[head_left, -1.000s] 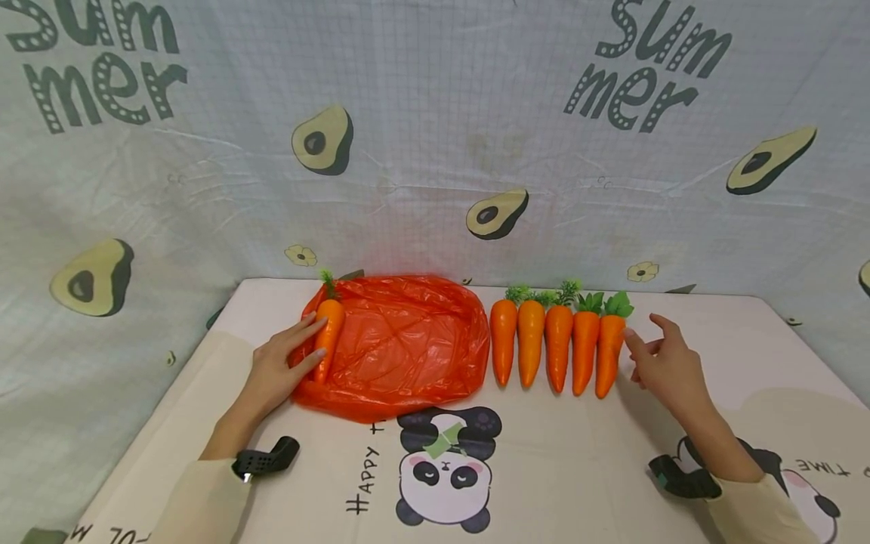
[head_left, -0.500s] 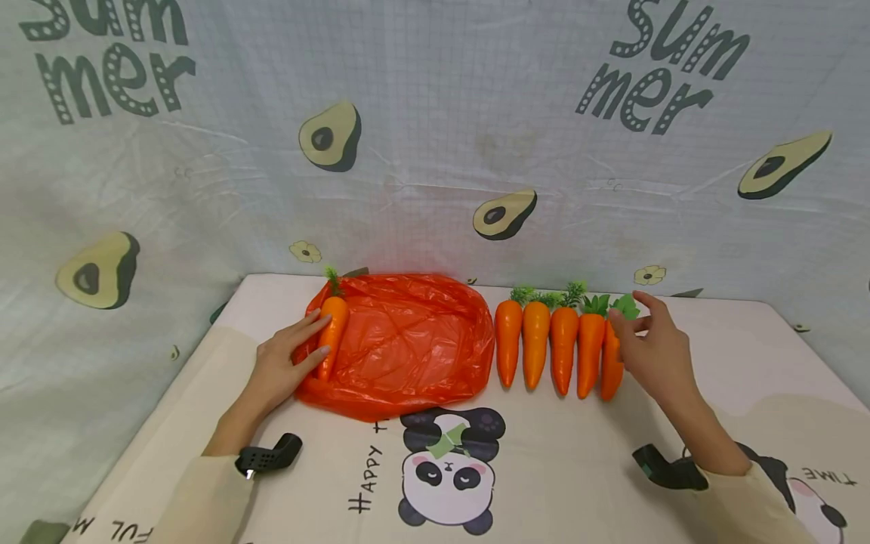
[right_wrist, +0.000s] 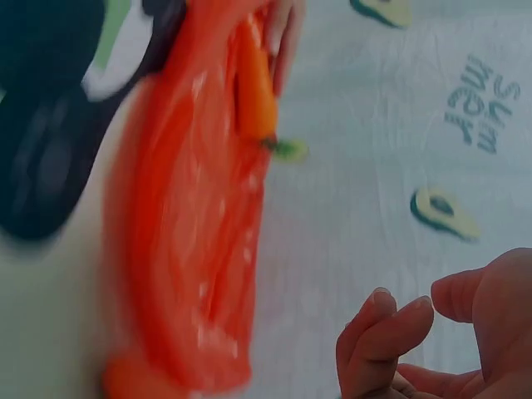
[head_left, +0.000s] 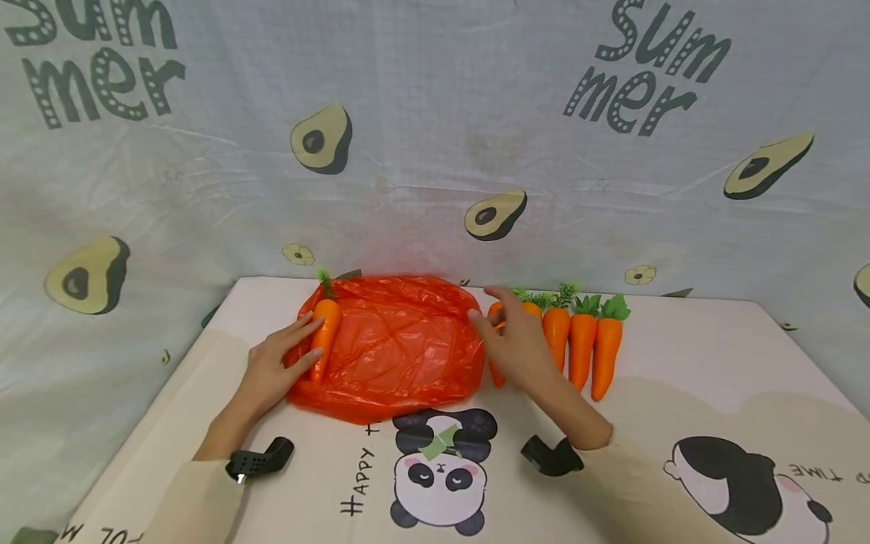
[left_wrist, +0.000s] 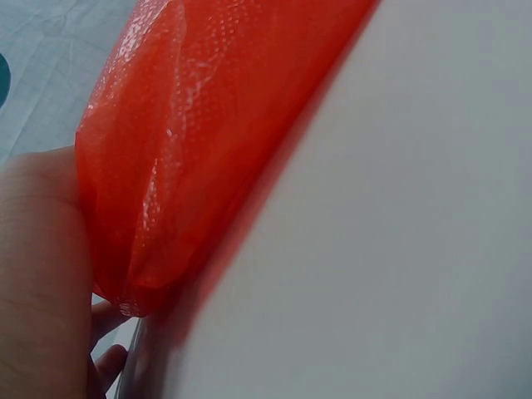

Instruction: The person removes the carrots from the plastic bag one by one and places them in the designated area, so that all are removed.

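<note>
A red plastic bag [head_left: 401,340] lies spread wide on the table, its crumpled rim raised around it. Along its left rim is an orange toy carrot [head_left: 327,332] with a green top. My left hand [head_left: 272,366] rests at that rim, index finger and thumb extended onto the carrot. In the left wrist view the red plastic [left_wrist: 199,150] bulges beside the hand. My right hand [head_left: 519,344] hovers at the bag's right rim with thumb and index finger apart, holding nothing. It partly hides the two leftmost carrots of a row of toy carrots [head_left: 582,351].
A white tablecloth [head_left: 652,340] printed with pandas covers the table. Behind it hangs a pale curtain [head_left: 408,136] with avocado prints. The carrot row stands right of the bag, leafy tops toward the curtain. Both forearms carry dark wrist cameras [head_left: 261,459].
My right hand has swung left, from beside the rightmost carrot, across the row to the bag's right rim. My left hand and its carrot have stayed in place.
</note>
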Motion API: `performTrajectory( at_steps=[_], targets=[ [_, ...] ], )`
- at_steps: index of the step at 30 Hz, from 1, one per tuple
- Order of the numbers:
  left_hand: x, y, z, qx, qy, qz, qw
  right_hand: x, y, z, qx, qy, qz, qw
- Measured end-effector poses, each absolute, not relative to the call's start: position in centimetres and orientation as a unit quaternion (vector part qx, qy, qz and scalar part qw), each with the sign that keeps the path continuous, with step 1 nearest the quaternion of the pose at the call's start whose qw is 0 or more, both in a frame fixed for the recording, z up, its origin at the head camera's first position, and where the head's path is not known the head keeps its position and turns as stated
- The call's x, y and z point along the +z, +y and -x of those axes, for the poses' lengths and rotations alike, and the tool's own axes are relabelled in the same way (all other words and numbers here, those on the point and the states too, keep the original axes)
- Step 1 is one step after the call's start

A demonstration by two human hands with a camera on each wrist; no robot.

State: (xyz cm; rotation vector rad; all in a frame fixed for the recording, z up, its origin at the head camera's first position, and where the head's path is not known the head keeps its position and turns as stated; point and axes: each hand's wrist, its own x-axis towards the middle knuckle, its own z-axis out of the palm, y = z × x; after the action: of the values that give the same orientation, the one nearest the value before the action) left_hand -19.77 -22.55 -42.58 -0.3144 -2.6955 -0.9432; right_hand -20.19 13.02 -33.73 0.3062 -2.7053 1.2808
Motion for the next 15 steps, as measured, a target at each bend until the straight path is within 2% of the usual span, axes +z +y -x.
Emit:
performTrajectory(
  at_steps=[10, 15],
  targets=[
    [-42.4, -22.6, 19.7, -0.346, -0.924, 0.104, 0.125, -35.9, 2.7, 19.7, 0.479, -0.863, -0.159, -0.008],
    [-42.4, -22.6, 19.6, -0.361, -0.916, 0.108, 0.137, -37.2, -0.6, 19.8, 0.471, -0.865, -0.172, -0.011]
  ],
)
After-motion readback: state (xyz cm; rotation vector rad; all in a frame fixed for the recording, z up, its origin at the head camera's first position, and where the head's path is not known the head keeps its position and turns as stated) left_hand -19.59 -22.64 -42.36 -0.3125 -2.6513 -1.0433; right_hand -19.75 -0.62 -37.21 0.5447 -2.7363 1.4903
